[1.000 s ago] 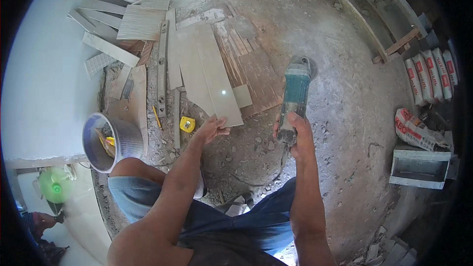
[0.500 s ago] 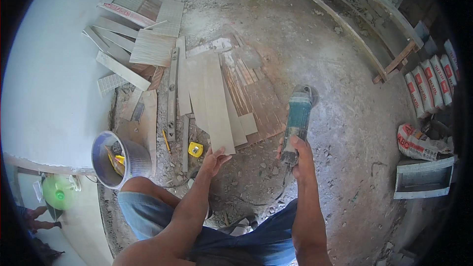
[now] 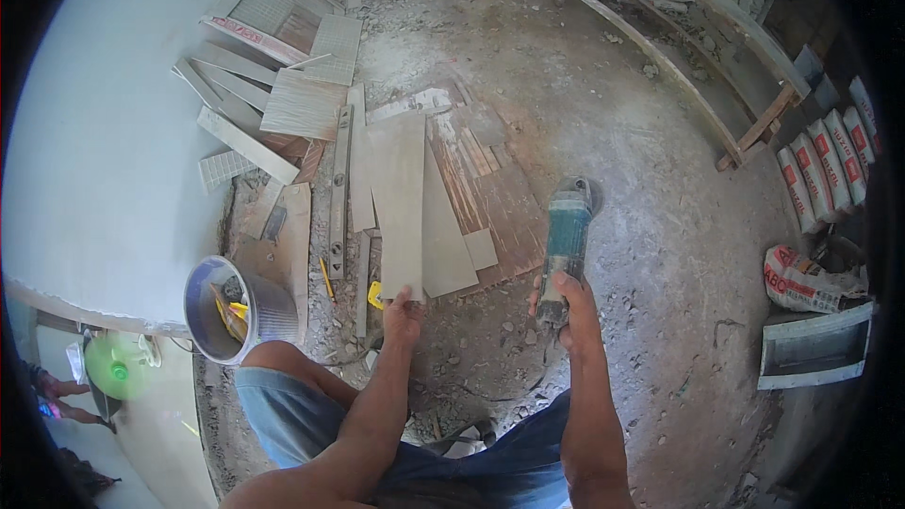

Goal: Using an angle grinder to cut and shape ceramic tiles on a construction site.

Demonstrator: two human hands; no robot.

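I find the left hand (image 3: 403,319) at the near end of a pale strip (image 3: 402,207), its fingers closed on the edge, partly hidden beneath it. The strip points away from the person, overlapping a second pale tile (image 3: 446,250); I cannot tell whether the two touch. The right hand (image 3: 571,309) has its fingers wrapped around the rear body of a green grinder (image 3: 567,240), head pointing away, well apart from the strip. I note a yellow tape measure (image 3: 375,296) just beside the left hand, then a pencil (image 3: 327,280), a level (image 3: 341,193) and a bucket (image 3: 271,311) farther left.
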